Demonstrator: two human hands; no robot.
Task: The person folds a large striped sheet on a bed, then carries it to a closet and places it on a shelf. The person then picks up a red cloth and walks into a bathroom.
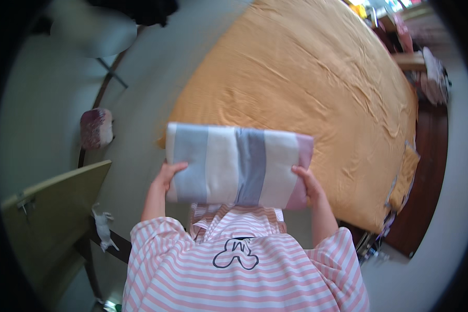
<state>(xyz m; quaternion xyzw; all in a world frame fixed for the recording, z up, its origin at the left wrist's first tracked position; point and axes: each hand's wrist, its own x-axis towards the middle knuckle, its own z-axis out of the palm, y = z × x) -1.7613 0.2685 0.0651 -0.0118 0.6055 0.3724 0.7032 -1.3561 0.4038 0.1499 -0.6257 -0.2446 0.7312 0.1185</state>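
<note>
A folded striped cloth (222, 163), like a blanket or sheet, in blue, white, grey-blue and pink, is held up level in front of my chest. My left hand (171, 173) grips its left edge with the thumb on top. At the right edge, my right hand (308, 181) holds it the same way; the fingers of both hands are hidden underneath. Beyond the cloth lies a bed with a wrinkled orange sheet (288, 82).
A folded orange cloth (405, 177) lies by the bed's right edge, beside a dark wooden board (429, 163). To the left are a padded stool (96, 128), an open wooden door or panel (58, 187) and a white cat (103, 228) on the floor.
</note>
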